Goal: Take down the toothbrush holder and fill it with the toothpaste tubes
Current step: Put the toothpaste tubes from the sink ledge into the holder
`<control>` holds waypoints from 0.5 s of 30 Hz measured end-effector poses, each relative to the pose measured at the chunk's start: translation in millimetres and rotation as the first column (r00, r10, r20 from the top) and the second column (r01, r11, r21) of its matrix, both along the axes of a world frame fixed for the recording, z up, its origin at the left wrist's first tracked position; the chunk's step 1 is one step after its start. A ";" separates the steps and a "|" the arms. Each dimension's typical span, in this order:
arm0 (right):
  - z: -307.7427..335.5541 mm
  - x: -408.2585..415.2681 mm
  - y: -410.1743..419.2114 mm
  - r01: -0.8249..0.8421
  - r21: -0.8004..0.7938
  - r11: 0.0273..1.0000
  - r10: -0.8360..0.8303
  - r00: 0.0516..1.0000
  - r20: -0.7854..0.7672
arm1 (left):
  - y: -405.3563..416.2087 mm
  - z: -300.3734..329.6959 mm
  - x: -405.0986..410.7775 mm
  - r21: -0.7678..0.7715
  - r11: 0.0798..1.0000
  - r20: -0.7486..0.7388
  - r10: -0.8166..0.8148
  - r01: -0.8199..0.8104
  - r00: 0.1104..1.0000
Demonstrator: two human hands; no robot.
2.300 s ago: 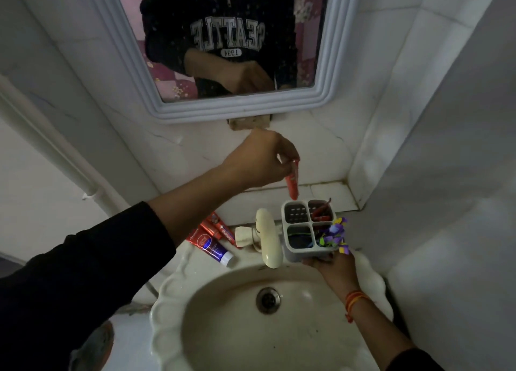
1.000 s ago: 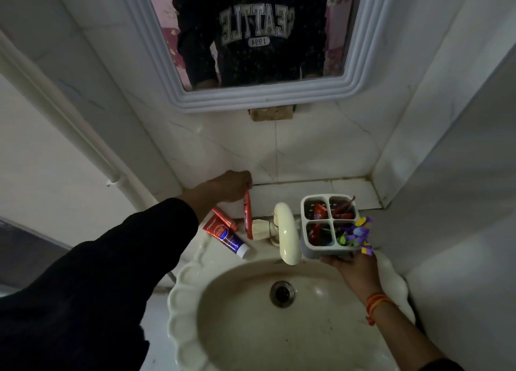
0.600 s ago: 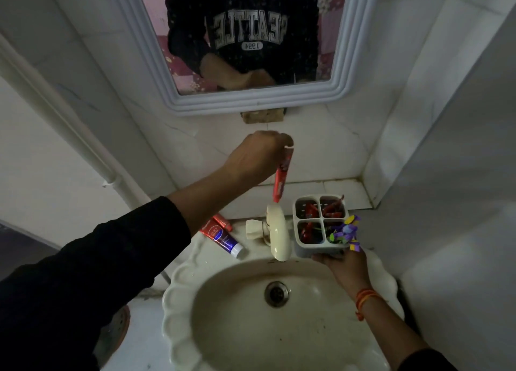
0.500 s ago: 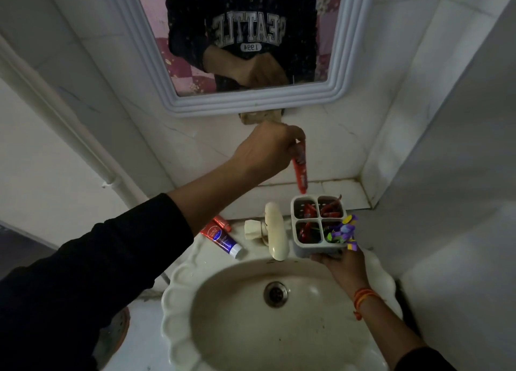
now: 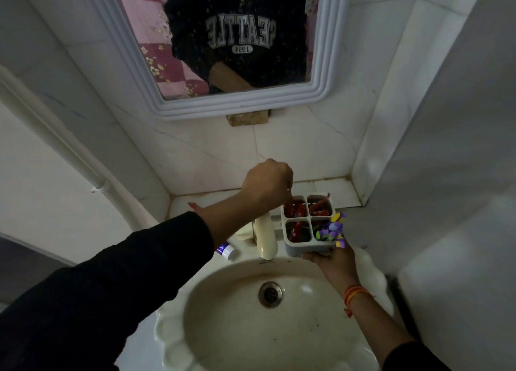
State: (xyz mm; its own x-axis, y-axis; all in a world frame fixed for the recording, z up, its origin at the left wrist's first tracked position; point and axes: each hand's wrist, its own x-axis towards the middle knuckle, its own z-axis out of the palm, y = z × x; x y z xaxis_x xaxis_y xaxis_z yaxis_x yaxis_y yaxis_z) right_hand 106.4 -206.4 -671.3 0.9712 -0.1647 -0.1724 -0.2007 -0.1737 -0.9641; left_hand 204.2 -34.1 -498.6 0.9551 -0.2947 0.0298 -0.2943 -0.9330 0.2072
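My right hand (image 5: 333, 261) grips the white four-compartment toothbrush holder (image 5: 307, 249) from below, over the basin's back right rim. Red toothpaste tubes stand in its back right (image 5: 320, 207) and front left (image 5: 297, 229) compartments; purple and yellow flowers (image 5: 332, 228) fill the front right. My left hand (image 5: 266, 183) hovers over the back left compartment, fingertips pinched on the top of a red toothpaste tube (image 5: 293, 209) that sits down inside it. Another tube lies on the sink rim under my left forearm, with only its blue and white cap end (image 5: 227, 251) showing.
A cream tap (image 5: 266, 238) stands just left of the holder, above the scalloped basin (image 5: 173, 340) and its drain (image 5: 270, 294). A tiled ledge (image 5: 335, 189) runs behind. A framed mirror (image 5: 245, 102) hangs above, a wall stands close on the right, and a white pipe (image 5: 69, 153) slants at left.
My left hand came down from above the holder and lowered the red tube into the back left compartment. The holder and my right hand stayed put.
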 end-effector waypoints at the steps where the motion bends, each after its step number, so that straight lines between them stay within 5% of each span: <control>1: 1.1 0.6 1.7 0.000 0.031 1.000 0.000 1.000 0.023 | -0.8 -4.9 0.5 0.015 1.000 -0.034 0.015 -0.015 0.999; 10: -4.3 2.4 -2.3 -0.002 0.018 1.000 0.003 0.998 -0.059 | 24.9 -2.5 23.3 -0.111 0.988 -0.238 0.076 -0.105 0.968; 15: -8.6 0.6 -3.4 -0.004 0.025 1.000 0.006 0.996 -0.091 | 89.4 -26.8 33.3 0.002 0.948 -0.306 0.303 -0.318 0.902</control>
State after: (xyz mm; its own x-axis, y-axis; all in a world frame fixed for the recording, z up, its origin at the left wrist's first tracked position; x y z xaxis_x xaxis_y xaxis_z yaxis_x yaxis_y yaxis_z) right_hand 107.0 -209.9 -679.9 0.9521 -0.1545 -0.2639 -0.2867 -0.1507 -0.9461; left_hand 237.5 55.3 -525.3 0.9644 0.0130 -0.2643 0.0912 -0.9539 0.2858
